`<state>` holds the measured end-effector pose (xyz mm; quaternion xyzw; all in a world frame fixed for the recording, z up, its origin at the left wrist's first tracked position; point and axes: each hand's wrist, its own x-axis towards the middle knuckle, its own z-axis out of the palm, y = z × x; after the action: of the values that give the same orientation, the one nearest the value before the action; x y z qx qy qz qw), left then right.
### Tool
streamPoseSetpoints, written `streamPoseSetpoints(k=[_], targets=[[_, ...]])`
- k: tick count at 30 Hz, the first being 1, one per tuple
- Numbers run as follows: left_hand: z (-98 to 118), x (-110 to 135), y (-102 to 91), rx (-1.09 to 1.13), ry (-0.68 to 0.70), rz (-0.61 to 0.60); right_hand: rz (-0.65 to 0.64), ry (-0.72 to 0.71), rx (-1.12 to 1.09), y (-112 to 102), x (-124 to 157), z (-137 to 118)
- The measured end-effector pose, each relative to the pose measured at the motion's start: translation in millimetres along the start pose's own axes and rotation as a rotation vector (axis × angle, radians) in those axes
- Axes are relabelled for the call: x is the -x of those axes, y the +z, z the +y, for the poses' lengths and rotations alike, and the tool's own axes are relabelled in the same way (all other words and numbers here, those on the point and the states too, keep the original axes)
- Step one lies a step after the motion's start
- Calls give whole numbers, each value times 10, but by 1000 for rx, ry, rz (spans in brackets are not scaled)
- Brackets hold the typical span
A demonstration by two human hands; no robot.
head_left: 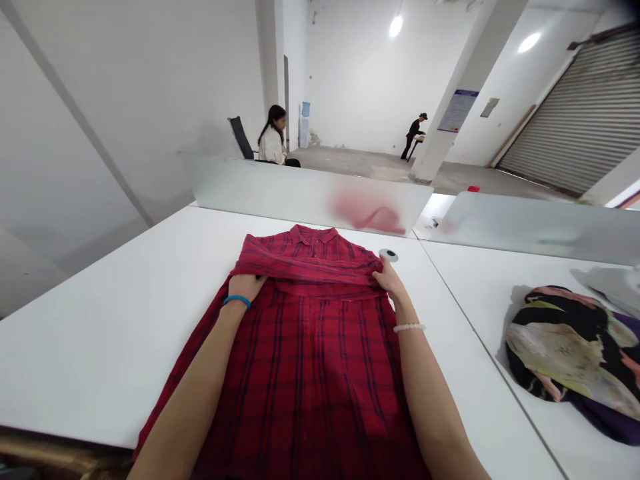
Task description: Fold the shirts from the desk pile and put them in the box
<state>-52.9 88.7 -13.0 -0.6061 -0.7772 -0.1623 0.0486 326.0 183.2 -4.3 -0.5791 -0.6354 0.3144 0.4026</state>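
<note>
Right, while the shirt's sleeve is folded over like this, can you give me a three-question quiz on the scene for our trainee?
1. True or false: the shirt lies with its collar toward the person.
2. What lies right of the shirt, past the table seam? A) scissors B) patterned cloth C) a plate
3. Which hand pinches the end of the sleeve, and what is on that wrist?

Key:
1. False: the collar is at the far end, near the divider.
2. B.
3. The right hand; a white bead bracelet.
</note>
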Motion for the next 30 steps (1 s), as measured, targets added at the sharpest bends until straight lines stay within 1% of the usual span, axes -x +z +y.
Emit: streamPoseSetpoints(k=[3,7,11,15,18,20,21,22,24,25,26,27,29,30], targets=[[23,-3,-43,3,18,-27,-11,-3,-7,22,-5,123],[30,-26,-115,-2,21,-42,-14,5,35,19,-19,159],[62,-18,-189,-16,22,-102,-40,19,123,-2,-11,107],[100,21,-308,-16,98,-190,-78,23,259,-38,31,-17],[62,88,-505,-28,132,-273,-107,22,374,-72,79,-124],[23,148,-700,-44,135,-310,-116,26,450,-97,114,-196],[15,173,-805,-55,118,-307,-110,31,489,-107,130,-235],[25,190,-903,-63,88,-276,-95,41,526,-114,144,-279],[113,181,-1038,-45,42,-137,-25,39,609,-109,167,-383],[191,154,-1055,-12,49,-60,-3,1,641,-91,176,-440],[285,114,-1032,23,77,0,-6,-64,659,-61,186,-498],[386,68,-966,49,120,30,-35,-143,663,-16,197,-551],[567,-23,-730,49,178,13,-135,-297,655,111,227,-624],[628,-55,-580,27,170,-6,-175,-348,661,186,245,-636]])
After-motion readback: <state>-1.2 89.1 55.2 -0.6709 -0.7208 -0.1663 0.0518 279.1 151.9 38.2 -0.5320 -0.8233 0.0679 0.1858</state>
